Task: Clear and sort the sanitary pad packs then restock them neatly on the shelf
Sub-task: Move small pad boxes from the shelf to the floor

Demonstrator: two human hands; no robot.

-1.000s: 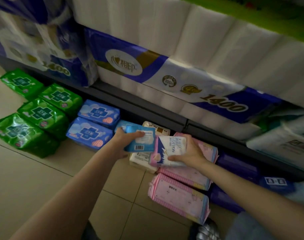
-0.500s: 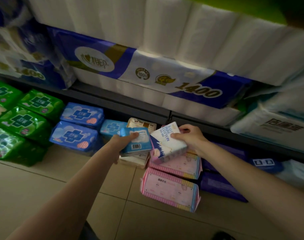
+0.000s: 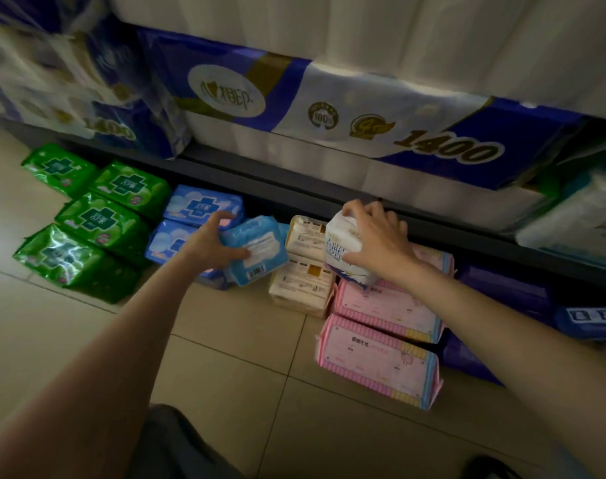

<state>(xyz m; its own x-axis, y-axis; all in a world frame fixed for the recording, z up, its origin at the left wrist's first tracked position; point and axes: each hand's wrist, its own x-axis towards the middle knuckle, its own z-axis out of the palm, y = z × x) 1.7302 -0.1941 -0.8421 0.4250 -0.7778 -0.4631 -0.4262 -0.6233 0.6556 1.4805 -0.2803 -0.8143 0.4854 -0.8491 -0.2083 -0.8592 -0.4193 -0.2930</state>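
Evidently sorting: left hand (image 3: 208, 243) grips a light-blue pack (image 3: 256, 252), right hand (image 3: 377, 236) a white pack (image 3: 346, 254), each needing its matching floor pile.

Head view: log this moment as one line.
left hand: holds light blue pack | right hand: grips white pack over pink packs | sorted packs on floor

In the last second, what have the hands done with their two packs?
The left hand has lowered the light blue pack toward the floor beside the cream packs; the right hand has swung the white cotton pack down onto the pink packs. Both still grip. Green packs unmoved.
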